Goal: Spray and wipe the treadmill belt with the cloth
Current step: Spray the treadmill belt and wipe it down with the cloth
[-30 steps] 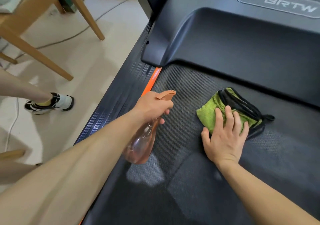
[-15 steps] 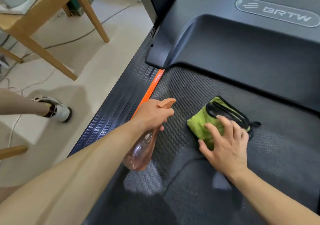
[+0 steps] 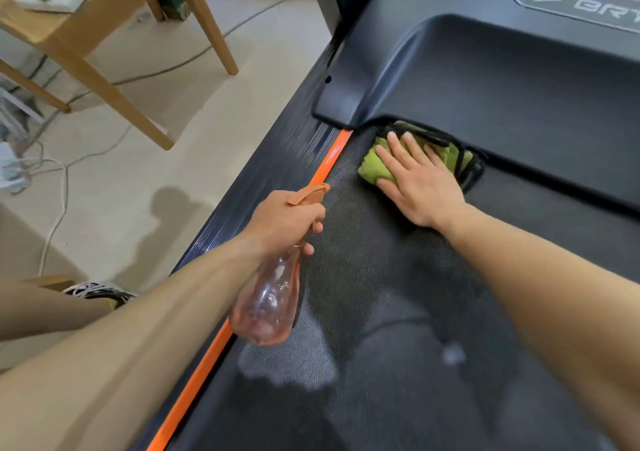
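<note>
The dark textured treadmill belt (image 3: 398, 312) fills the lower right of the view. My right hand (image 3: 420, 182) lies flat on a green cloth with black trim (image 3: 372, 168), pressing it onto the belt right at the edge of the motor cover. My left hand (image 3: 284, 220) grips the neck of a translucent pink spray bottle (image 3: 270, 308), which hangs above the belt's left side with its nozzle pointing toward the cloth. A pale patch (image 3: 291, 364) shows on the belt below the bottle.
An orange stripe (image 3: 194, 381) and a ribbed black side rail (image 3: 263, 187) border the belt on the left. The black motor cover (image 3: 502, 86) rises behind the cloth. A wooden table (image 3: 90, 34) and cables (image 3: 59, 215) stand on the floor at left, and another person's shoe (image 3: 100, 293) is nearby.
My right hand has slid the cloth forward and left, up to the motor cover's edge. The left hand still holds the bottle in about the same place. The other person's foot moved nearer.
</note>
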Demonstrator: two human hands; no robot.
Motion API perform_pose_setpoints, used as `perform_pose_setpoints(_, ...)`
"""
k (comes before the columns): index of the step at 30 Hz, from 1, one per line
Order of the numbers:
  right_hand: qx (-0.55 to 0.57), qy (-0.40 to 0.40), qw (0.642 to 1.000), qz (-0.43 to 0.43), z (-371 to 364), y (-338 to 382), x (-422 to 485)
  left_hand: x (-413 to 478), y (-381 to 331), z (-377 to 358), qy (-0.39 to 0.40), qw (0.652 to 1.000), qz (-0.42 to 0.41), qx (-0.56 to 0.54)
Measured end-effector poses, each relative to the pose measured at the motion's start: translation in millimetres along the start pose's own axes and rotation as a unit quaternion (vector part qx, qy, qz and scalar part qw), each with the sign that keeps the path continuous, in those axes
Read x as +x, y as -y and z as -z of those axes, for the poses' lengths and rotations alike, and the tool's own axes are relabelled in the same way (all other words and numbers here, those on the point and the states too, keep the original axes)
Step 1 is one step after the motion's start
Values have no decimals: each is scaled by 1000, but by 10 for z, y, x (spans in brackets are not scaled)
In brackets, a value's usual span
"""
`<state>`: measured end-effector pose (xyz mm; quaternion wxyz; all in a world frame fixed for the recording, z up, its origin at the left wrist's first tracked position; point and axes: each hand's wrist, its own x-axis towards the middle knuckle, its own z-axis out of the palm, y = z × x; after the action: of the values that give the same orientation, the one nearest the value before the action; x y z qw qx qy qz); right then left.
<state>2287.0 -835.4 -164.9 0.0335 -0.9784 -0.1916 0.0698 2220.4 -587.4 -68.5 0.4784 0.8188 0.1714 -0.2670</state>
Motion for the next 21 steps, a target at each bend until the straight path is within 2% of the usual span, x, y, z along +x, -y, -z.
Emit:
perform_pose_setpoints(2,11,-11,999,-36,-12,181,85,0,5,5,-8,1000,1,-4)
perform_pose_setpoints(3,7,-28,999,-13,-53,297,-20,-3,8,14,-14,1000,5,-6)
perform_pose_setpoints(5,1,-27,996,91,-176,544,-508,-12,-12,47,-26,999,11,-22)
perform_pose_setpoints(8,-13,34,961,274,-314,630,-1104,-14,-30,46,-15,999,19,-25)
perform_pose_setpoints(10,-39,24,951,307,-294,425,-900,-11,-30,38,-3,1000,16,-26)
perform_pose_setpoints(11,-50,7,963,266,-263,314,-708,-9,-41,34,-1,1000,13,-25)
perform_pose_setpoints(13,-14,4,996,90,-125,98,-342,7,-48,15,5,1000,11,-11)
perform_pose_setpoints(14,12,8,1000,-1,-66,38,-251,17,-51,9,6,1000,11,-5)
perform_pose_setpoints(15,27,6,998,-56,-68,50,-278,13,-52,-2,6,1000,14,0)
perform_pose_setpoints(18,6,-30,995,-94,-253,291,-830,1,-102,-52,17,999,28,10)
perform_pose_setpoints(21,25,-61,979,-192,-390,539,-1406,-12,-129,-97,31,999,25,19)
